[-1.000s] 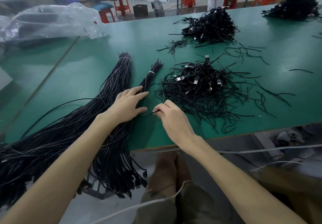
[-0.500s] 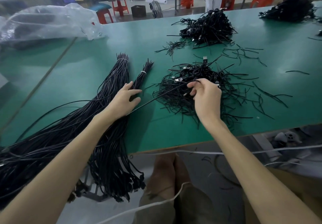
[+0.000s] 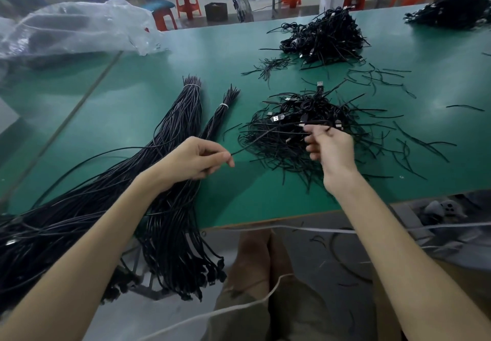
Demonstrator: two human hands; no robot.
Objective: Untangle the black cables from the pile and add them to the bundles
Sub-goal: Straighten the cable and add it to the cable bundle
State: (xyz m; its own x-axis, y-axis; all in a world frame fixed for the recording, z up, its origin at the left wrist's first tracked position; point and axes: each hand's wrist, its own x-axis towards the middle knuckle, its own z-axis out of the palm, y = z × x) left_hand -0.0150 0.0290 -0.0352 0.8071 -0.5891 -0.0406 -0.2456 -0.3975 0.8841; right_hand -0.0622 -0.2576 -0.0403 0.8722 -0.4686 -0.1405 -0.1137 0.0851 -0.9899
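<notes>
While the left hand (image 3: 196, 158) pinches one end of a black cable (image 3: 261, 138), the right hand (image 3: 330, 145) pinches its other end above the pile (image 3: 297, 128).

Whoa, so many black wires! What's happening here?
A person is sorting cables at a green table. Their left hand and right hand each pinch one black cable, stretched between them beside the tangled pile. It has not yet joined the tied bundles on the left.
</notes>
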